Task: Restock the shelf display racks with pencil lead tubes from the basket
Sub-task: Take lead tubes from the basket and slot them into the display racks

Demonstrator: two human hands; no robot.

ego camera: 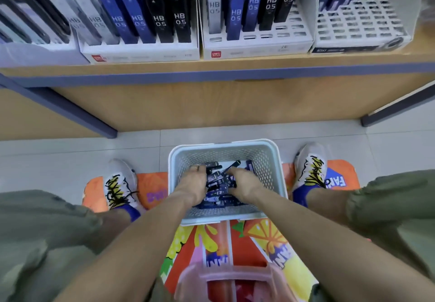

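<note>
A pale perforated basket (227,146) stands on the floor between my feet, with several dark blue and black pencil lead tubes (220,184) piled in its bottom. Both hands are down inside it. My left hand (191,182) lies on the left of the pile with its fingers curled into the tubes. My right hand (244,182) lies on the right of the pile, fingers bent down among them. What each hand holds is hidden by its back. Above, white display racks (141,51) (257,46) (362,25) on the shelf hold upright HB 0.5 tubes.
The wooden shelf edge (216,71) runs across with a blue trim. The right-hand rack has many bare slots. A colourful mat (263,238) lies under the basket and my shoes (120,184) (310,167). A pink plastic stool (235,280) sits under me.
</note>
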